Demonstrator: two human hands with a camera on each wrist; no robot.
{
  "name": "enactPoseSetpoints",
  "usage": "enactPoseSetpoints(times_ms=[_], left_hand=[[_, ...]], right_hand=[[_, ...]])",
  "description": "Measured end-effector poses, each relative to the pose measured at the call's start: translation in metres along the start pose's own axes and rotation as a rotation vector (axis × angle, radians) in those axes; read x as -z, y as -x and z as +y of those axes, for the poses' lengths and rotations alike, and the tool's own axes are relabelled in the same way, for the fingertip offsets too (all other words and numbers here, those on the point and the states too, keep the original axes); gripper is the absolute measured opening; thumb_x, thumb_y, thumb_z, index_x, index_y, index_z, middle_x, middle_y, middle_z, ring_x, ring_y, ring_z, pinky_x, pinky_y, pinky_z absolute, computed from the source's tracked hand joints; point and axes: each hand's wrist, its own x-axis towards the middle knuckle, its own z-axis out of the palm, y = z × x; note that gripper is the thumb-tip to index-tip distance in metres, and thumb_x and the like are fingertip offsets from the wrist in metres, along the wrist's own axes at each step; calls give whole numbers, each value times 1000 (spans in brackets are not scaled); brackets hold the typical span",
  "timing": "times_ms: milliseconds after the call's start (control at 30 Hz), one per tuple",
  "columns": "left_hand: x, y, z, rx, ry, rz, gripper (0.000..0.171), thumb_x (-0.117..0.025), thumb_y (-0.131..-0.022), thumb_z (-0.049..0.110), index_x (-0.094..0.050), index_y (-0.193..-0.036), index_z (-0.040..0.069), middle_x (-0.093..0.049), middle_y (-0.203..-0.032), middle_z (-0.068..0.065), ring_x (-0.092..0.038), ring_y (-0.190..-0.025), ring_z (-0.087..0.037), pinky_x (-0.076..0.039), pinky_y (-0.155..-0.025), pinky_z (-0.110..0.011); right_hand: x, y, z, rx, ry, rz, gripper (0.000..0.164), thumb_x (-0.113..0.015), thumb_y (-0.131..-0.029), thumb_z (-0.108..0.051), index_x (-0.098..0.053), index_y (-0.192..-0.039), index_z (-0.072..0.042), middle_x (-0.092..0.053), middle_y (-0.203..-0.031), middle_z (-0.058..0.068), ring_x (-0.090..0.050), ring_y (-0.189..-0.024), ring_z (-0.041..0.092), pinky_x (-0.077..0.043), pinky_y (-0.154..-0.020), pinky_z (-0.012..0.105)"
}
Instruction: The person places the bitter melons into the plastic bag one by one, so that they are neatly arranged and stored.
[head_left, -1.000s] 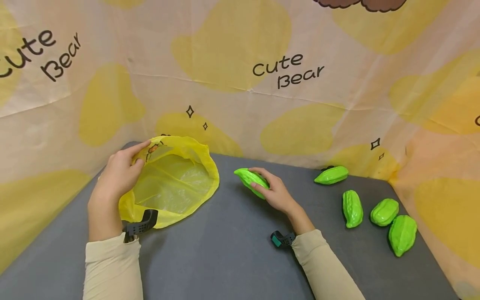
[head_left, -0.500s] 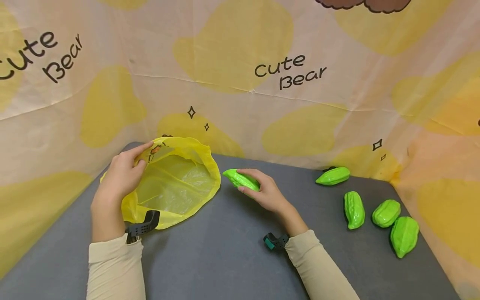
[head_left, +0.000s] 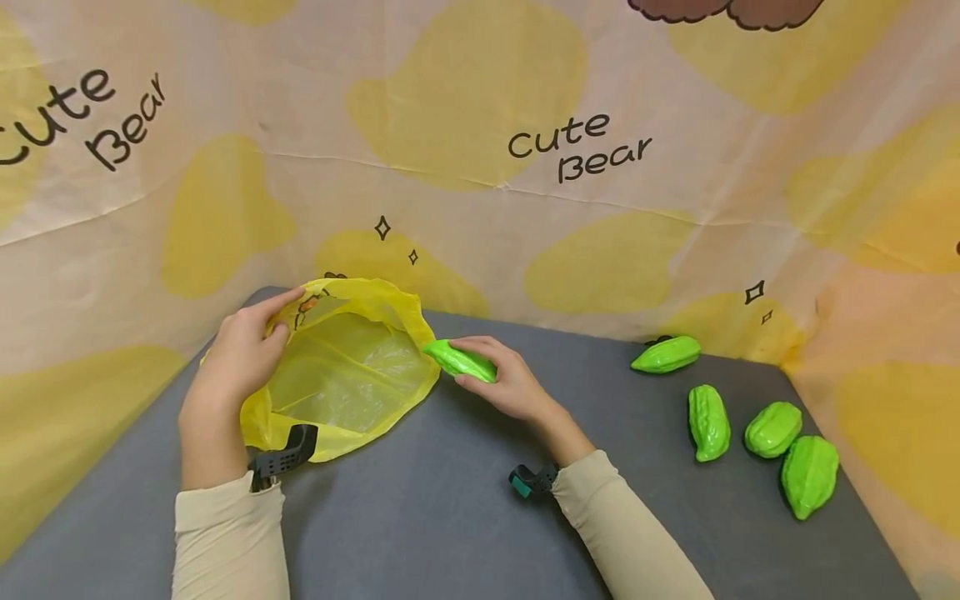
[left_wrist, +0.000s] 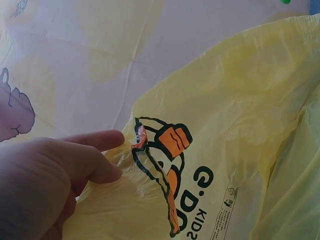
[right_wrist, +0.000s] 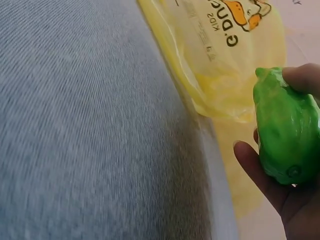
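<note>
On the left of the head view, a thin yellow plastic bag (head_left: 352, 371) lies with its mouth spread wide. My left hand (head_left: 238, 354) holds the bag's left rim, its index finger extended along the edge; in the left wrist view the thumb and fingers (left_wrist: 97, 165) are at the film beside a printed duck. My right hand (head_left: 506, 385) grips a glossy green, ridged fruit with a pointed end (head_left: 459, 361), perhaps a toy. That fruit's tip overlaps the bag's right rim in the head view. The right wrist view shows thumb and fingers around the green fruit (right_wrist: 287, 125).
Several more green fruits lie at the right of the grey table (head_left: 435, 517): one by the back edge (head_left: 666, 355), an upright one (head_left: 708, 422), and two close together (head_left: 810, 477). A printed cloth (head_left: 450, 108) walls the back and sides.
My right hand has carried the green fruit leftward, from apart from the bag to its right rim. The left hand and the bag stay nearly where they were.
</note>
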Motion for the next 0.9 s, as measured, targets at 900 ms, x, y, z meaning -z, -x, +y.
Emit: enactPoseSetpoints(times_ms=[900], left_hand=[[-3,-3,-3,-22,-63,23,59,-34,-100,5,-40,-157,21,-28,-61,2,-31,-42,-13,-32,-42,-30]], right_hand=[[-52,-50,-15,24,42,-181,51,-71,-94,-27,-59,-144,-24,-60,-140,1,-57,-113,15,-46,-92,27]])
